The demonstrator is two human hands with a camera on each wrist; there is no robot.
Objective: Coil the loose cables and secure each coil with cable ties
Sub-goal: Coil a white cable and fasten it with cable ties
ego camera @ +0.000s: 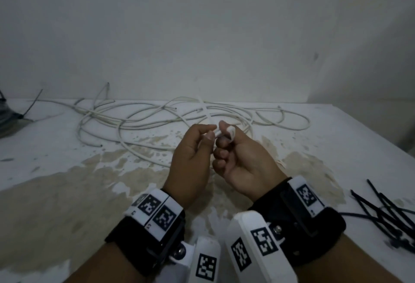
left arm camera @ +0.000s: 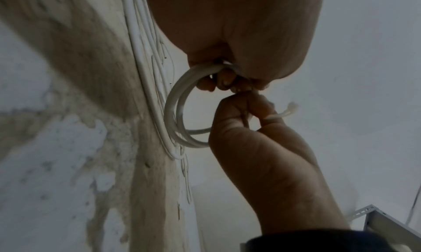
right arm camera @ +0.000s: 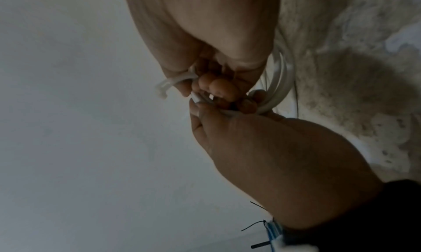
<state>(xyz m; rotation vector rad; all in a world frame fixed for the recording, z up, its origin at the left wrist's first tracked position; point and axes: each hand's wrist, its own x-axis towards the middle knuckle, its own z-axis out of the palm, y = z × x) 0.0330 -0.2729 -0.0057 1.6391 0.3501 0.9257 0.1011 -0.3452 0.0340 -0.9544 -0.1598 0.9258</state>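
My two hands meet above the middle of the stained table (ego camera: 67, 193). The left hand (ego camera: 207, 135) holds a small coil of white cable (left arm camera: 175, 111), which passes through its curled fingers (left arm camera: 224, 80). The right hand (ego camera: 224, 134) pinches a white cable tie (left arm camera: 284, 112) that loops over its index finger (ego camera: 231, 131). The tie's head (right arm camera: 161, 91) sticks out free to the side. The left thumb (right arm camera: 197, 110) presses on a white end next to the right fingertips (right arm camera: 216, 86). The coil (right arm camera: 279, 86) hangs behind both hands, mostly hidden in the head view.
A tangle of loose white cables (ego camera: 157, 116) sprawls across the back of the table by the wall. Several black cable ties (ego camera: 388, 213) lie at the right edge. A dark object (ego camera: 9, 116) sits at the far left. A metal bracket (left arm camera: 373, 218) shows low down.
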